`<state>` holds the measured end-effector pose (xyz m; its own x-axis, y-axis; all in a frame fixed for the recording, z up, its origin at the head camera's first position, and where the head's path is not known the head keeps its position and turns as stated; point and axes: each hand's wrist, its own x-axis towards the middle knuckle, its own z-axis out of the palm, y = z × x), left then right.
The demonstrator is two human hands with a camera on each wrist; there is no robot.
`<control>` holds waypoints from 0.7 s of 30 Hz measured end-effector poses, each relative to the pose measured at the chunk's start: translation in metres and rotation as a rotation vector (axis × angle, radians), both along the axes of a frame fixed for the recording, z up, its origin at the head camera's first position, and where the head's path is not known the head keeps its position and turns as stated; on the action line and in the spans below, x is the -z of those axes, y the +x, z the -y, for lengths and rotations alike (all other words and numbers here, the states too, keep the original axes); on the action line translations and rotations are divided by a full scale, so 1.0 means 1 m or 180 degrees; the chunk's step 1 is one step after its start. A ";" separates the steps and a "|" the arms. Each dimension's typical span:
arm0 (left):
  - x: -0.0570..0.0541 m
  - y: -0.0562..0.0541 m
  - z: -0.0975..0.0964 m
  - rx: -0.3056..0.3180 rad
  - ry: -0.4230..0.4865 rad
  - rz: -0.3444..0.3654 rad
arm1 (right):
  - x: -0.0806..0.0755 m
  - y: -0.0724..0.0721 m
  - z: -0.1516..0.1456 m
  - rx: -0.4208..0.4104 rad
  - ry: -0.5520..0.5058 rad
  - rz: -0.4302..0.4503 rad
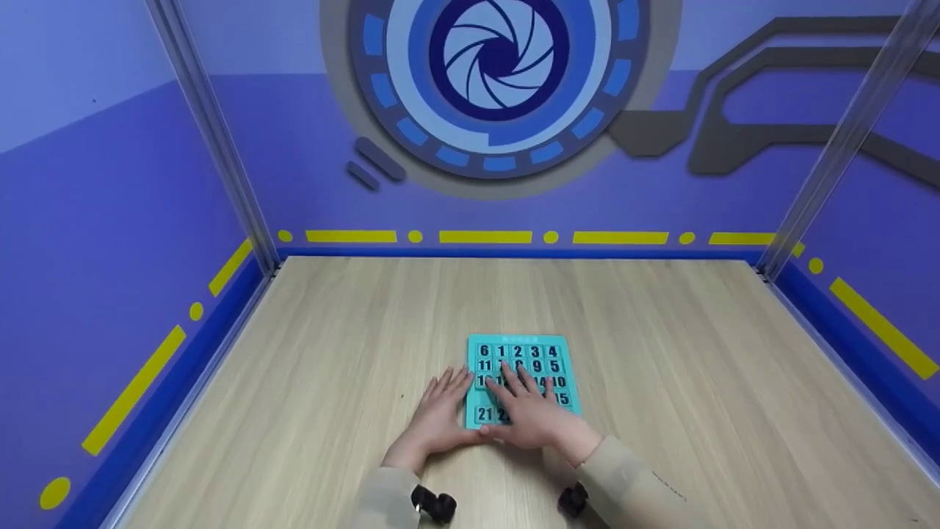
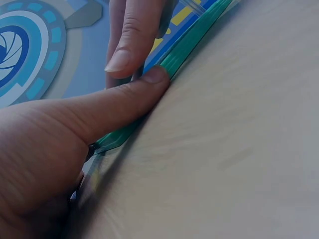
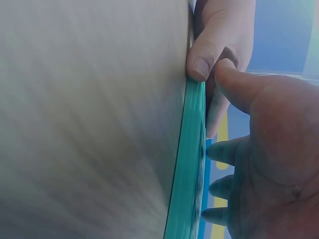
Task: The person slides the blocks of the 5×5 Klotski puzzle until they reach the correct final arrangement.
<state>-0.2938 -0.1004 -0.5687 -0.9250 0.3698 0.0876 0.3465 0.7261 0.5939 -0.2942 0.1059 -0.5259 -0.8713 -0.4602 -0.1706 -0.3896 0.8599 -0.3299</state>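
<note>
A teal number slide puzzle [image 1: 520, 340] lies flat on the table, its tiles bearing black numbers. My left hand [image 1: 438, 420] braces its near left corner: the straight fingers lie along the left side and the thumb rests against the near edge, as the thumb [image 2: 124, 102] in the left wrist view also shows. Over the tiles my right hand [image 1: 530, 414] is spread, fingertips on or just above the middle rows, thumb close to the left thumb. It hides several tiles at the lower right. In the right wrist view its fingers [image 3: 223, 152] reach toward the numbered face.
The wooden table [image 1: 352, 330] is bounded by a blue-purple back wall [image 1: 294, 169] and side walls, with metal posts [image 1: 213, 139] at the corners. Black wrist devices [image 1: 435, 505] sit below each sleeve cuff.
</note>
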 end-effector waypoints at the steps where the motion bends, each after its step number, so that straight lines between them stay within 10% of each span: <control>1: 0.000 0.000 0.000 0.0001 -0.0003 -0.0003 | 0.000 0.000 0.000 0.0001 0.0010 0.0007; 21: -0.002 0.001 -0.001 -0.0029 -0.0072 0.0036 | -0.001 0.012 -0.004 -0.0148 0.0090 0.0014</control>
<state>-0.2931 -0.0993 -0.5665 -0.9292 0.3630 0.0688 0.3331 0.7425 0.5811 -0.2826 0.1095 -0.5253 -0.8483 -0.4951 -0.1880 -0.4279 0.8499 -0.3075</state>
